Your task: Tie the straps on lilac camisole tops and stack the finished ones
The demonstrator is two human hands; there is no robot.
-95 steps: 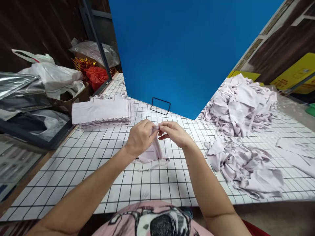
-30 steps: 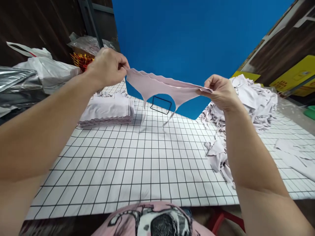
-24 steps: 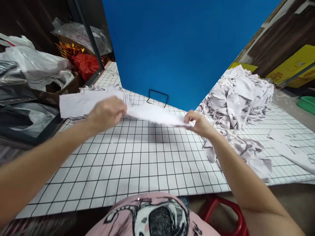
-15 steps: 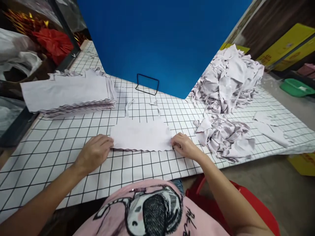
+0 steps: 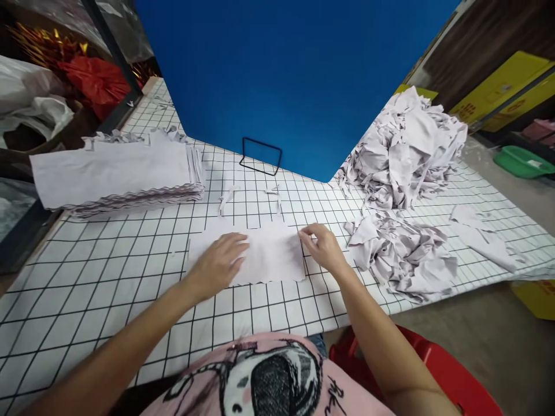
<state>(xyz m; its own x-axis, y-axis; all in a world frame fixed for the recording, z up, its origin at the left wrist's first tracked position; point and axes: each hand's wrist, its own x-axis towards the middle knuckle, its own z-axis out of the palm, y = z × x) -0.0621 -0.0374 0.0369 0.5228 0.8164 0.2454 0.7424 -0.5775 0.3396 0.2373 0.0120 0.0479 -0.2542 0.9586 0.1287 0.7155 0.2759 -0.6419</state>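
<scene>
A pale, off-white cloth piece (image 5: 277,254) with a wavy front edge lies flat on the grid-patterned table covering (image 5: 143,300). Over its left half is my left hand (image 5: 221,263), fingers stretched out and slightly apart. My right hand (image 5: 321,245) is at the cloth's right end, thumb and forefinger bent together at the upper right corner; whether they pinch the edge is hard to make out. Two thin cloth strips (image 5: 225,199) lie just beyond the piece. To the left rests a neat stack of similar pale cloth pieces (image 5: 117,170).
A blue board (image 5: 281,75) with a black wire frame (image 5: 261,156) stands over the table's back. Crumpled pale cloth heaps (image 5: 407,150) are on the right, with loose scraps (image 5: 485,237) beyond. A red plastic chair (image 5: 433,364) is below right; bags and a red bundle (image 5: 97,84) are at left.
My left hand has left the cloth's left end and moved right, onto its surface, fingers opening. My right hand has shifted up slightly along the right end.
</scene>
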